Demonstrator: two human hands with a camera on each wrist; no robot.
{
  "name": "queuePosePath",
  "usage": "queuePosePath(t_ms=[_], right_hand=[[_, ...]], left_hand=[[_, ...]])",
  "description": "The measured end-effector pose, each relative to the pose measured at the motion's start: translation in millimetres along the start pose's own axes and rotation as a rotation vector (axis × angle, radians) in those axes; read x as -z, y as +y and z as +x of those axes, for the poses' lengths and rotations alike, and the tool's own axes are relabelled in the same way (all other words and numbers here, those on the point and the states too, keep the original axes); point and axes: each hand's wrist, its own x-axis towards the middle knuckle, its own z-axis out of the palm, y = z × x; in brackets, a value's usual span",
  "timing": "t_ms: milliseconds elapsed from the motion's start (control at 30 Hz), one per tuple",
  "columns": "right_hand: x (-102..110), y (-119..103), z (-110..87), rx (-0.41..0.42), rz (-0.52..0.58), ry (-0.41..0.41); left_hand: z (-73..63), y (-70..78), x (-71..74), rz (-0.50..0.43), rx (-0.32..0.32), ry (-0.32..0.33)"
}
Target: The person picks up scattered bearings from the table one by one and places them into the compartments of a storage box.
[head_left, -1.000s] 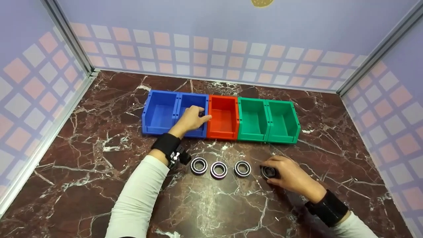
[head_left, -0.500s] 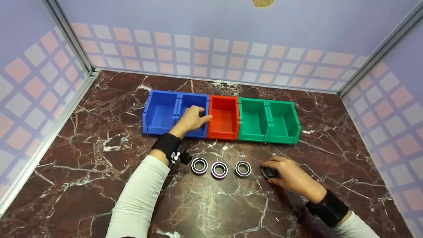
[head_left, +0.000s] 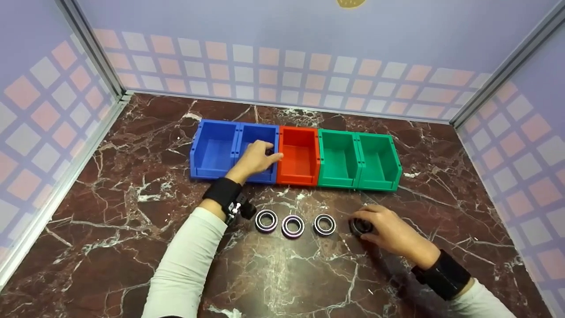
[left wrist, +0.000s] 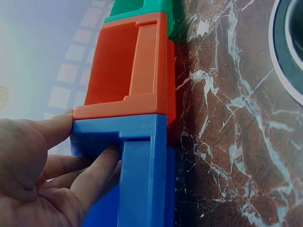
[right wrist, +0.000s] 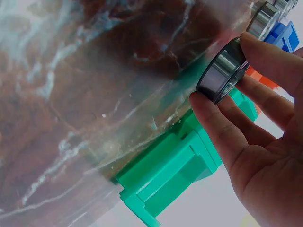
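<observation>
My left hand (head_left: 255, 158) reaches into the second blue bin (left wrist: 142, 175). In the left wrist view its thumb lies on the wall beside the red bin (left wrist: 149, 61) and its fingers are inside the blue one, so the hand pinches that wall. My right hand (head_left: 390, 230) grips a ball bearing (right wrist: 222, 71) by its outer rim, between thumb and fingers. From the head camera the fingers partly cover this bearing. Left of it, three more bearings lie flat in a row: the nearest one (head_left: 325, 225), the middle one (head_left: 293, 226) and the leftmost one (head_left: 266, 221).
Five joined bins stand in a row behind the bearings: a blue bin (head_left: 216, 150) at the left end, then blue, red, and two green bins (head_left: 337, 154) at the right. Panel walls (head_left: 300, 26) enclose the dark marbled table (head_left: 282, 274) at the back and sides.
My right hand has shifted slightly to the right and back with the bearing. The left hand stays at the wall of the blue bin, and the three other bearings have not moved.
</observation>
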Motion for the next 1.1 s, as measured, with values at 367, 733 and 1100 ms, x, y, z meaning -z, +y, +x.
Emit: queuePosePath(t_ms=[367, 733, 1100], right_hand=[[10.8, 0.9, 7.0, 0.022, -0.039, 0.034], [34.7, 4.7, 20.8, 0.048, -0.041, 0.078], [61.9, 13.2, 37.1, 0.030, -0.038, 0.076]], left_hand=[[-0.9, -0.6, 0.9, -0.008, -0.001, 0.007], [-0.3, 1.4, -0.8, 0.010, -0.004, 0.006], [-0.2, 1.0, 0.0, -0.012, 0.010, -0.014]])
